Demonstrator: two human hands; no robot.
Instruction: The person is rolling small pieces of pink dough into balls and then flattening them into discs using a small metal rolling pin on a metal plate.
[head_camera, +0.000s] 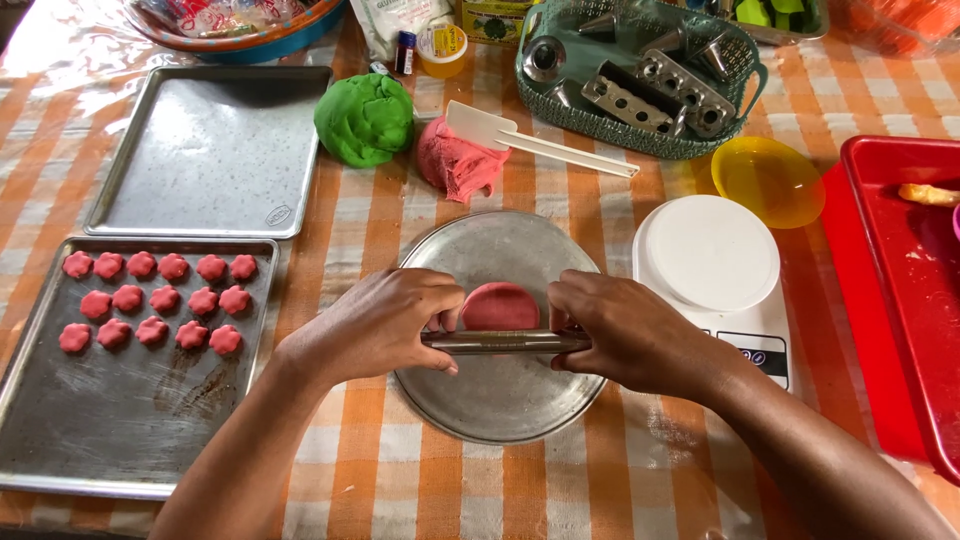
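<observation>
A slim metal rolling pin (505, 342) lay level, its long axis running left to right across the round metal plate (500, 400). The left hand (385, 325) curled over its left end and the right hand (620, 335) over its right end, both closed on it. Just beyond the pin, on the plate, sat a flat pink dough disc (499, 305). Left of the plate a baking tray (120, 440) held pink flower-shaped pieces. The desk (560, 480) wore an orange-and-white checked cloth; no more of the room showed.
</observation>
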